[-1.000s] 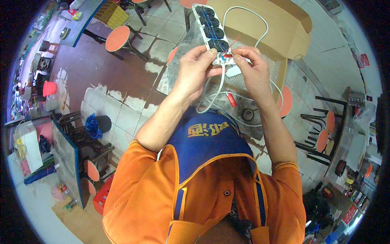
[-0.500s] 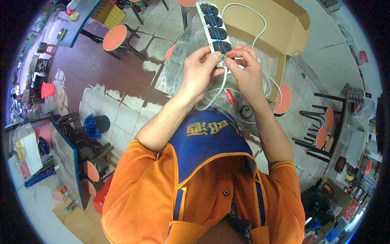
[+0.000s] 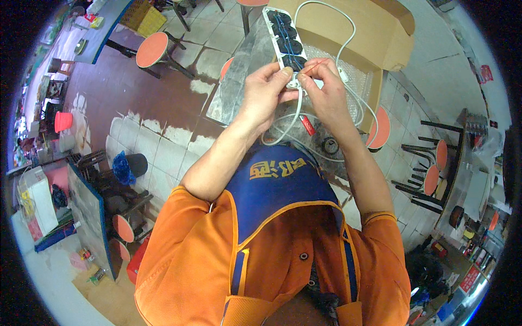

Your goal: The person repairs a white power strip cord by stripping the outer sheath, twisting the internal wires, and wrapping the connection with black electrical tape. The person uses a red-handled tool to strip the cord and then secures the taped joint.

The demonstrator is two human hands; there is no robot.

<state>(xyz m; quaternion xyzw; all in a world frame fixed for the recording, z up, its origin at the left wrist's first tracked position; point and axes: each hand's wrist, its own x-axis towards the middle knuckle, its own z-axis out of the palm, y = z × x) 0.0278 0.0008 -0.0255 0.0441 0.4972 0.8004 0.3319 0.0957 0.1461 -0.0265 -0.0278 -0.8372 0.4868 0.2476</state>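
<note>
I see a round orange stool [image 3: 151, 49] on the tiles [image 3: 161, 151] at the upper left, a yellow crate [image 3: 152, 23] beyond it and a blue-edged table [image 3: 105, 30] nearby. Farther left I make out a pink bucket [image 3: 63, 121]. Nearer me, a blue bag [image 3: 124, 169] sits against a dark bin [image 3: 140, 164]. On my right, two orange seats [image 3: 441, 155] stand near dense clutter [image 3: 478, 255].

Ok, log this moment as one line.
Left hand: holding opened power strip | Right hand: at its near end | White cable: looped | Cardboard box: open
</note>
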